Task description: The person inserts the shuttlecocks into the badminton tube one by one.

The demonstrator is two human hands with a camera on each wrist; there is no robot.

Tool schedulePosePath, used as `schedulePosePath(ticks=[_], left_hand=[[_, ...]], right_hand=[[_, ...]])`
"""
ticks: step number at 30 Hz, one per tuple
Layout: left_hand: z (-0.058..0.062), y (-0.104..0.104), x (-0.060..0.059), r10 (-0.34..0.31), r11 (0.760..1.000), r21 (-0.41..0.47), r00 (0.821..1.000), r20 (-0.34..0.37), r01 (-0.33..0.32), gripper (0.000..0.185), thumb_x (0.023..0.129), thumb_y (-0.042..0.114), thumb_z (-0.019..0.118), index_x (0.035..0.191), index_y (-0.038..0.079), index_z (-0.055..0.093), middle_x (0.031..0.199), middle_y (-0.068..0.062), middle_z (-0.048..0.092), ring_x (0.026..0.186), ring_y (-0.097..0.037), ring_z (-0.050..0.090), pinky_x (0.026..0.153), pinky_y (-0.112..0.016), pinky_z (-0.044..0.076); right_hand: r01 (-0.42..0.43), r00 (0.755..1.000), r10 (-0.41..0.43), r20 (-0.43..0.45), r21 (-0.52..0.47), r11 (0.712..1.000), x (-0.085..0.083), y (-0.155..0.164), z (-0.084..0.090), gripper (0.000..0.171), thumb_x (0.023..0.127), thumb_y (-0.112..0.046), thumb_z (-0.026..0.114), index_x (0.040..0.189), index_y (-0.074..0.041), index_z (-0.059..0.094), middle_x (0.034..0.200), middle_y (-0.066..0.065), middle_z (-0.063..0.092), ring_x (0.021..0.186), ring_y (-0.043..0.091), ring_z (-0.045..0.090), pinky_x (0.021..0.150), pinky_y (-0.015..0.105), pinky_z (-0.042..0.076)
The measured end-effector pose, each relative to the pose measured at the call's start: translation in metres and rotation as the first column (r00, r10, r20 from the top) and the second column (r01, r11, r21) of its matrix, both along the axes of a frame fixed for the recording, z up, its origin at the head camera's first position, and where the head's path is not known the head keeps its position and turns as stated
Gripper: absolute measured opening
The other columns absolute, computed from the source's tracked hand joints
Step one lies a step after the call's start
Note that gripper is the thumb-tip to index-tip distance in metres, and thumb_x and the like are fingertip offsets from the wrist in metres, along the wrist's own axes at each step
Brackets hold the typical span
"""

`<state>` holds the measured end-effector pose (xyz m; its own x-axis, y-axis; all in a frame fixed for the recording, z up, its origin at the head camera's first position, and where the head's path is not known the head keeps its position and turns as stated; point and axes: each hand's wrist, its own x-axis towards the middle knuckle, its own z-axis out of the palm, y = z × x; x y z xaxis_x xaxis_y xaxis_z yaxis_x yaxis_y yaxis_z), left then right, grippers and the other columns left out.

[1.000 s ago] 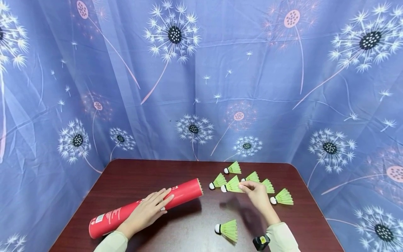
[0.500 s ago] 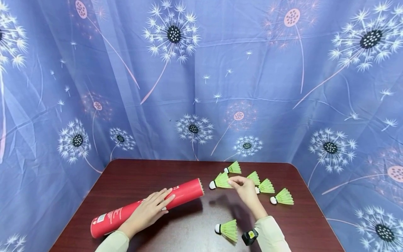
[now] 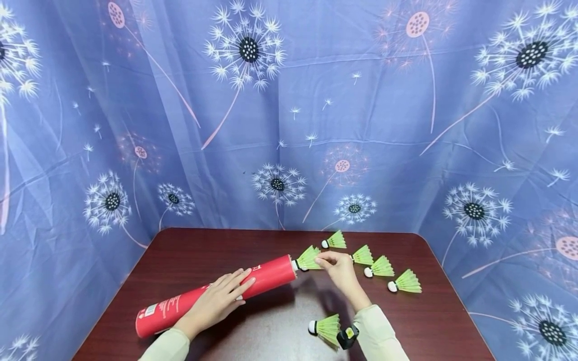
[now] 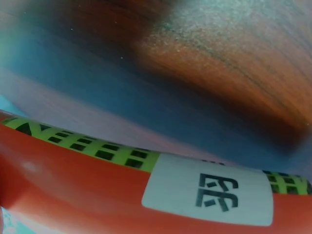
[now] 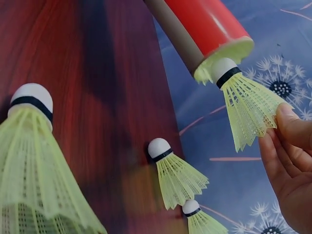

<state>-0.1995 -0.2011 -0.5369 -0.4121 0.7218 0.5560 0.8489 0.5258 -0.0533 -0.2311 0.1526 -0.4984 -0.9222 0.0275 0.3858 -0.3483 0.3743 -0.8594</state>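
Right hand (image 3: 338, 271) grip pinches a green shuttlecock (image 3: 309, 258) by its skirt, cork at the red tube (image 3: 217, 296) mouth; left hand (image 3: 219, 301), fingers spread, rests flat on the tube.

Shuttlecocks, green with white cork: six in all
Held at the tube's mouth: one (image 3: 309, 257)
Lying on the table, far side: four, at (image 3: 335, 240), (image 3: 363, 255), (image 3: 381, 266) and (image 3: 406, 282)
Lying on the table, near edge: one (image 3: 326, 327)
Red tube (image 3: 217, 296): one
Hands: two, the left hand (image 3: 220, 299) and the right hand (image 3: 339, 269)
Table (image 3: 189, 250), dark wood: one
Wrist-worn cameras seen from the head view: one (image 3: 346, 337)
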Motion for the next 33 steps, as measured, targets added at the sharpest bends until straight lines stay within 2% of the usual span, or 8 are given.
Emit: schedulePosePath(ticks=[2,5,9,12,17,22,29,33], left_hand=[[0.000,0.001,0.000,-0.001,1.000,-0.004,1.000,-0.003,0.001,0.080,0.072,0.016,0.083,0.143,0.010,0.047,0.148,-0.013,0.043,0.127,-0.034,0.049,0.097,-0.048,0.043],[0.000,0.002,-0.001,-0.009,1.000,-0.001,1.000,-0.011,0.009,0.075,0.075,0.018,0.082,0.142,0.010,0.049,0.147,-0.014,0.044,0.126,-0.035,0.050,0.099,-0.045,0.041],[0.000,0.004,-0.002,-0.018,1.000,0.007,1.000,-0.014,0.018,0.064,0.084,0.022,0.075,0.141,0.010,0.049,0.146,-0.014,0.044,0.125,-0.036,0.050,0.113,-0.033,0.025],[0.001,0.005,-0.003,-0.019,1.000,0.007,1.000,-0.014,0.019,0.059,0.088,0.025,0.070,0.141,0.010,0.049,0.146,-0.014,0.044,0.124,-0.037,0.051,0.117,-0.027,0.013],[0.001,0.006,-0.003,-0.009,1.000,-0.012,1.000,-0.003,0.009,0.066,0.084,0.023,0.074,0.143,0.011,0.048,0.147,-0.013,0.043,0.126,-0.036,0.050,0.111,-0.034,0.027],[0.000,0.006,-0.003,0.013,0.999,-0.035,1.000,-0.002,-0.013,0.061,0.090,0.028,0.069,0.144,0.013,0.046,0.148,-0.011,0.042,0.126,-0.035,0.050,0.103,-0.042,0.037],[0.000,0.004,-0.004,0.021,0.999,-0.044,1.000,-0.012,-0.021,0.066,0.085,0.025,0.074,0.144,0.012,0.047,0.147,-0.012,0.043,0.126,-0.034,0.050,0.105,-0.038,0.033],[-0.001,0.003,-0.004,0.020,0.999,-0.040,0.999,-0.033,-0.021,0.059,0.089,0.028,0.069,0.142,0.012,0.049,0.145,-0.013,0.046,0.126,-0.033,0.050,0.110,-0.034,0.028]], right_hand=[[-0.003,1.000,0.003,0.013,0.008,1.000,0.000,-0.003,-0.001,0.004,0.078,-0.001,0.077,0.081,-0.003,0.075,0.080,0.009,0.073,0.068,0.002,0.060,0.060,0.018,0.049],[-0.019,0.999,0.019,0.041,0.007,1.000,0.000,-0.007,-0.002,0.004,0.077,-0.003,0.077,0.081,-0.001,0.075,0.079,0.008,0.073,0.067,0.002,0.060,0.060,0.019,0.049],[-0.039,0.999,0.039,0.034,-0.005,0.999,0.000,-0.013,-0.002,0.007,0.077,-0.004,0.078,0.079,0.001,0.074,0.077,0.008,0.072,0.063,0.002,0.059,0.058,0.019,0.050],[-0.044,0.999,0.044,0.017,-0.004,0.999,-0.002,-0.016,-0.004,0.006,0.077,-0.004,0.078,0.078,0.000,0.074,0.076,0.006,0.072,0.064,0.001,0.058,0.057,0.018,0.048],[-0.053,0.998,0.053,0.014,0.008,0.999,-0.002,-0.020,-0.005,0.005,0.075,-0.004,0.079,0.078,-0.002,0.075,0.075,0.005,0.072,0.062,0.001,0.056,0.054,0.017,0.045],[-0.059,0.998,0.058,0.031,0.027,0.998,-0.003,-0.024,-0.006,0.007,0.077,-0.008,0.079,0.080,-0.002,0.076,0.074,0.005,0.072,0.058,0.001,0.054,0.053,0.017,0.044],[-0.029,0.999,0.030,-0.010,0.121,0.992,-0.004,-0.028,-0.008,0.007,0.075,-0.009,0.081,0.079,-0.004,0.077,0.076,0.002,0.072,0.066,0.005,0.060,0.057,0.020,0.048],[-0.012,0.999,0.018,-0.035,0.173,0.985,-0.003,-0.029,-0.008,0.004,0.075,-0.008,0.081,0.077,-0.006,0.078,0.075,0.001,0.072,0.068,0.011,0.064,0.060,0.022,0.049]])
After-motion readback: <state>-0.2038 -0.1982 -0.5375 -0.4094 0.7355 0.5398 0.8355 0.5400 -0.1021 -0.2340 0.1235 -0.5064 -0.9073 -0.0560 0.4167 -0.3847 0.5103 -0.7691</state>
